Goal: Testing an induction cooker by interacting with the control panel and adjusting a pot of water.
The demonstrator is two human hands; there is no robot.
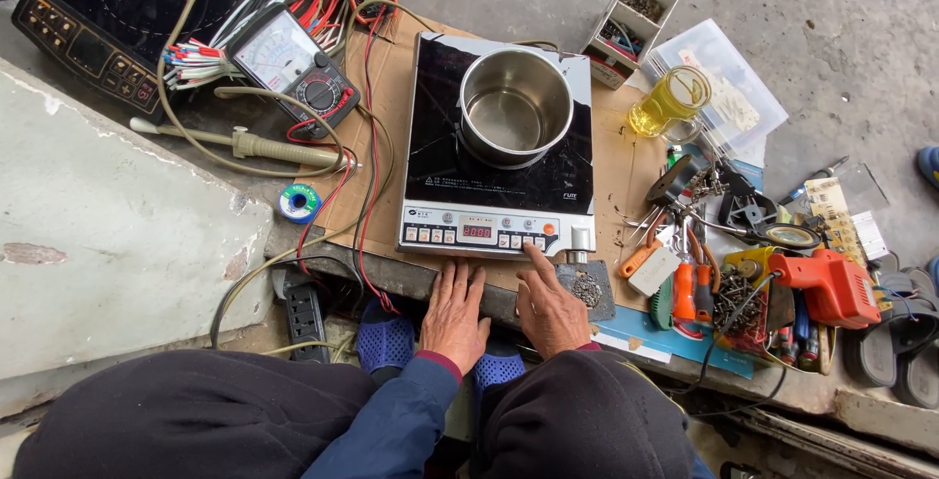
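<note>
Steel shines in the middle of the scene: a round pot (pixel 514 107) stands on the black glass of an induction cooker (pixel 499 161), and inside it there seems to be a little water, though I cannot tell this for sure. The cooker lies on a sheet of brown cardboard (pixel 611 171) on the tabletop (pixel 117 234). Its small display (pixel 476 231) glows red, so the cooker appears to be powered and running.

The right hand (pixel 550 308) stretches its index finger to the row of buttons at the front edge, and the fingertip touches or nearly touches a button near the right end of the panel; the other fingers are loosely curled and hold nothing. The left hand (pixel 455 315) lies flat on the front edge of the tabletop, fingers extended and relaxed, empty.

In my judgement, the assembly work is already done, because the housing is closed and the pot is in place. What remains seems to be the test itself: the setting of the panel and the heating.

To the left lie a multimeter (pixel 293 68) and a soldering iron (pixel 249 146), both untouched. To the right are a glass of yellow liquid (pixel 670 102) and an orange tool (pixel 827 288) among screwdrivers.
</note>
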